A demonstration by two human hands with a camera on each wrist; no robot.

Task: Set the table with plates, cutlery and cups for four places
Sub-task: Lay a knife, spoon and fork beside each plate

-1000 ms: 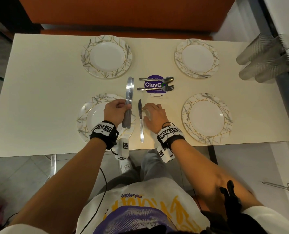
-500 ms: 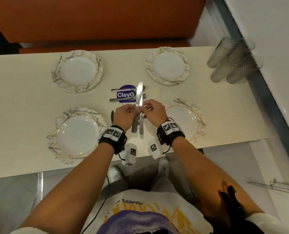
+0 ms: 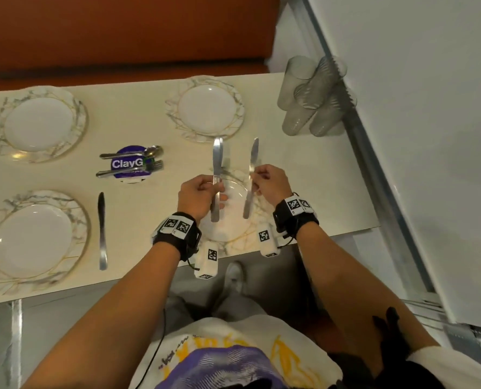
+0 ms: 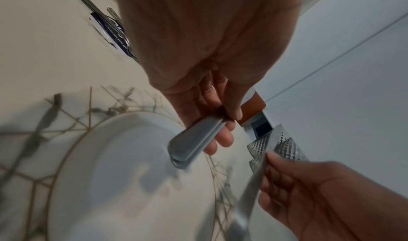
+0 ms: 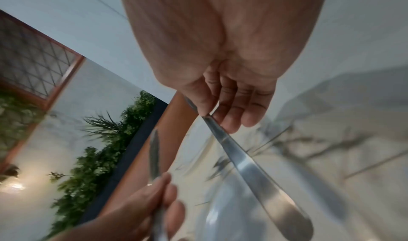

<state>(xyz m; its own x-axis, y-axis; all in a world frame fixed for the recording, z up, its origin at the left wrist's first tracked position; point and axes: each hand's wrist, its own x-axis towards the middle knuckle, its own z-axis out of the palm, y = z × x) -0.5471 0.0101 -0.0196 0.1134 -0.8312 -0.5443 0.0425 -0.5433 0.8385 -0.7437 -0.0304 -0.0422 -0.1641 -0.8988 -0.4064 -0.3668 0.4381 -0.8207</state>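
Note:
My left hand (image 3: 205, 189) grips two stacked table knives (image 3: 217, 164) by their handles (image 4: 194, 140), blades pointing away from me. My right hand (image 3: 264, 178) pinches a single knife (image 3: 252, 169) between thumb and fingers (image 5: 253, 171). Both hands hover apart over the near right plate (image 3: 228, 234). Another knife (image 3: 102, 228) lies on the table just right of the near left plate (image 3: 32, 240). Two more plates sit at the far left (image 3: 39, 123) and far right (image 3: 207, 108).
A purple lid (image 3: 127, 164) in the middle of the table carries a spoon (image 3: 149, 151) and forks (image 3: 149, 167). Several clear ribbed cups (image 3: 315, 99) stand at the table's far right end against the wall. An orange bench runs behind the table.
Both hands moved right from the near left plate to above the near right one. One knife stayed beside the left plate. The right hand took one knife from the bundle and the hands parted.

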